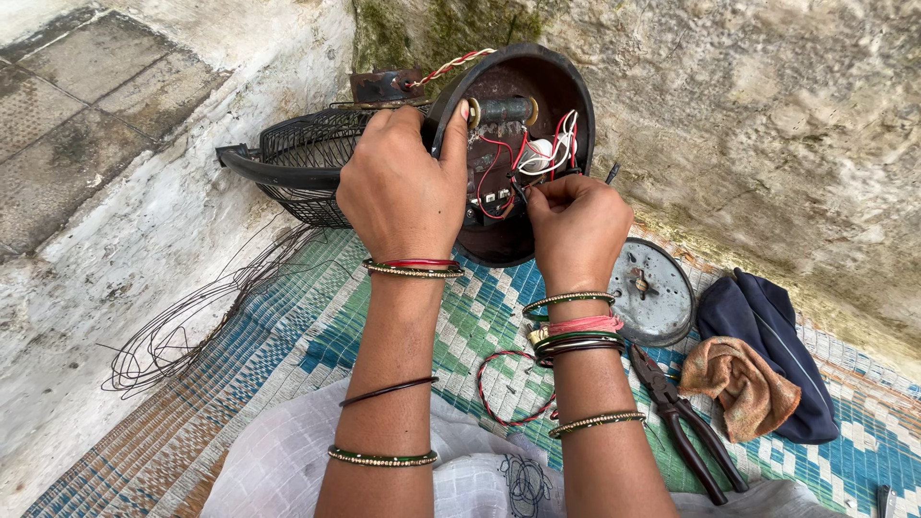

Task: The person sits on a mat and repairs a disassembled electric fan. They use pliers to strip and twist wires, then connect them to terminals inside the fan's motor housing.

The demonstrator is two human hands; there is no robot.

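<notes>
While I look down through the head camera, my left hand (403, 182) grips the rim of a dark round fan housing (566, 96) that stands tilted on its edge against a rough stone wall (767, 125), thumb hooked over the rim and the other fingers curled together behind it. My right hand (576, 225) is inside the open face of the housing, fingertips (537, 195) pressed together in a pinch on the red and white wires (499, 163) there, just below a small dark cylindrical part (504, 108); whether they clamp one wire or several I cannot tell. Both wrists carry green, red and pink bangles. Behind the left hand a black wire fan guard (297, 163) leans on the wall, and a loose tangle of thin wire (182, 326) spills from it onto the pale floor. Everything sits on a woven mat (317, 326) in blue, green and white. Right of my right wrist lies a grey metal disc (662, 297), touching the mat, with black-handled pliers (686, 422) just beside my forearm. Farther right a tan rag (739, 384) lies on a dark blue cloth (777, 326). A twisted red-and-white wire loop (504, 388) rests between my forearms.
</notes>
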